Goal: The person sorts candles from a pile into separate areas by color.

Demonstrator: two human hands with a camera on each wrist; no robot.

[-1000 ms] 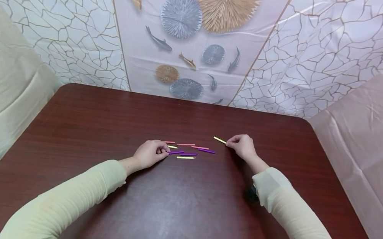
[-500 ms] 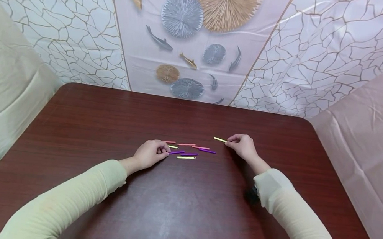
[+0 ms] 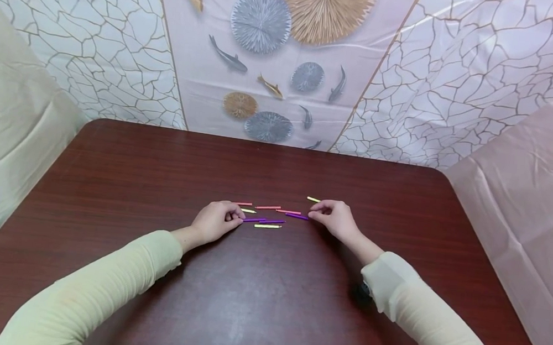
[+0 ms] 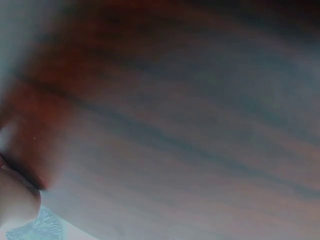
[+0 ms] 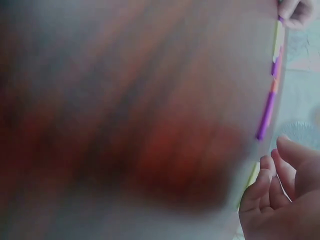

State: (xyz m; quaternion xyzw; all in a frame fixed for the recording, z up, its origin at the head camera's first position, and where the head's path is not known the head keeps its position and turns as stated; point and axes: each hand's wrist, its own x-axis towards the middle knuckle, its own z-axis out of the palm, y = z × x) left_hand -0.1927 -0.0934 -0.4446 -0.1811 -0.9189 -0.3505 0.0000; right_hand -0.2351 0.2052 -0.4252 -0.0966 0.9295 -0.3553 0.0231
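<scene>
Pinching one end of a purple stick between thumb and forefinger, the person's left hand (image 3: 214, 222) is resting low over the brown table (image 3: 223, 306). That first purple stick (image 3: 254, 220) is pointing away from the fingertips toward three o'clock, and a second purple stick (image 3: 273, 221) is lying close beyond its far end. Just toward six o'clock from these two, a first yellow stick (image 3: 268, 226) is lying flat; a second yellow stick (image 3: 249, 211) is lying toward twelve o'clock from the first purple one, close by the left hand.

Farther toward twelve o'clock, three red sticks are making a loose row: the first (image 3: 243, 203), the second (image 3: 268, 208) and the third (image 3: 288, 212), running on toward three o'clock. A third purple stick (image 3: 296, 216) is lying close beside the last red one.

Over at three o'clock, the right hand (image 3: 336, 220) is bending its fingers, the thumb standing apart from them with a gap between, as the right wrist view is showing. Its fingertips are hovering just beside the third purple stick's end; whether they are touching it, I cannot tell. At ten o'clock from this hand, a third yellow stick (image 3: 313, 199) is lying partly hidden behind the fingers.
</scene>
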